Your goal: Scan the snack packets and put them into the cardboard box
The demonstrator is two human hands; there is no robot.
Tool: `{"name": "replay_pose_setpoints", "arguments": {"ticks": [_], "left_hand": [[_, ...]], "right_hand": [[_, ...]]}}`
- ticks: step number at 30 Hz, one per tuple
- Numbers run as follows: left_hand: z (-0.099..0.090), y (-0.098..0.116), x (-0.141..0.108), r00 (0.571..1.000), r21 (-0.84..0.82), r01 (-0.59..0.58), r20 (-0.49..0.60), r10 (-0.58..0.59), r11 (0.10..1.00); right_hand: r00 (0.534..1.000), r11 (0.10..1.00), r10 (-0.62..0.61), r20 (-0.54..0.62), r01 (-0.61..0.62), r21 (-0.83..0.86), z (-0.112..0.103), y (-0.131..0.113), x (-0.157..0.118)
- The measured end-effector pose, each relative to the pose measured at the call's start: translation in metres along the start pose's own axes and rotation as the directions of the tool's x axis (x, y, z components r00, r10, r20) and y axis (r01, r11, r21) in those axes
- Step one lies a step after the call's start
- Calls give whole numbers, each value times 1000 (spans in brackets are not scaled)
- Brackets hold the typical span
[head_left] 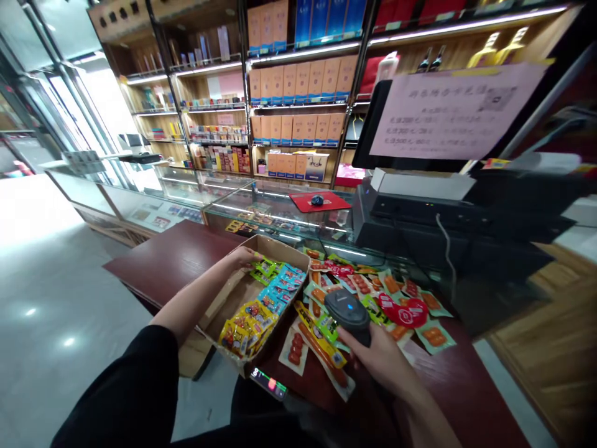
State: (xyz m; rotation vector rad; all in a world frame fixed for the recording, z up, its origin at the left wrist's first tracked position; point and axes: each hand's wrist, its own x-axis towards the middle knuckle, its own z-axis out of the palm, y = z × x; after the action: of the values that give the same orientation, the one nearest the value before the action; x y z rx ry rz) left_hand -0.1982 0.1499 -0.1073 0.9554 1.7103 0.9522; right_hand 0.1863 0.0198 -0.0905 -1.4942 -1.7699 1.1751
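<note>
Inside a cardboard box (240, 291), green packets (267, 269) are touched by the loosely curled left hand (243, 256), though any grip cannot be told; right of the box, a scanner (345, 306) is held in the wrapped right hand (375, 351). Picking among packets seems underway; a secure pinch appears called for.

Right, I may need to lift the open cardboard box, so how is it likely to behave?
The cardboard box is probably light for its size, since small packets cover only part of its floor. Its thin walls may flex if gripped. If tilted, the loosely laid packets could slide toward the bare side.
</note>
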Motion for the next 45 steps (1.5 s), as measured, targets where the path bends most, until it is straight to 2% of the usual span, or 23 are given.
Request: {"name": "replay_pose_setpoints", "arguments": {"ticks": [7,11,16,19,22,26,29,34,37,40,43,45], "left_hand": [[16,-15,7,1000,43,-8,18,7,999],[17,-16,10,999,237,-35,-32,44,971],[5,-12,12,965,531,-183,-65,254,827],[3,-2,6,941,587,-243,-53,335,773],[12,12,-4,929,582,-299,-4,370,756],[43,34,-18,899,600,-400,110,423,693],[79,51,-32,861,616,-485,214,461,620],[142,71,-59,791,616,-607,403,460,503],[174,73,-70,728,580,-686,529,437,439],[200,68,-76,682,560,-732,613,400,388],[218,60,-80,651,557,-758,676,344,340],[226,56,-83,604,545,-797,735,308,260]], "right_hand": [[1000,999,-14,-21,13,-46,5,5,5],[1000,999,21,15,-20,-32,5,5,6],[1000,1000,-10,3,10,-23,2,2,5],[1000,1000,1,18,-1,-14,-2,-1,3],[1000,1000,18,-4,-18,-3,-8,-1,-1],[999,1000,11,-36,-11,8,-21,5,-11],[997,1000,7,-81,-5,29,-33,14,-21],[987,997,42,-157,-32,69,-48,33,-41],[975,995,73,-209,-57,84,-55,44,-52],[969,995,81,-234,-64,82,-61,49,-62],[966,995,86,-243,-71,67,-66,51,-70],[965,994,94,-245,-78,74,-67,52,-73]]}}
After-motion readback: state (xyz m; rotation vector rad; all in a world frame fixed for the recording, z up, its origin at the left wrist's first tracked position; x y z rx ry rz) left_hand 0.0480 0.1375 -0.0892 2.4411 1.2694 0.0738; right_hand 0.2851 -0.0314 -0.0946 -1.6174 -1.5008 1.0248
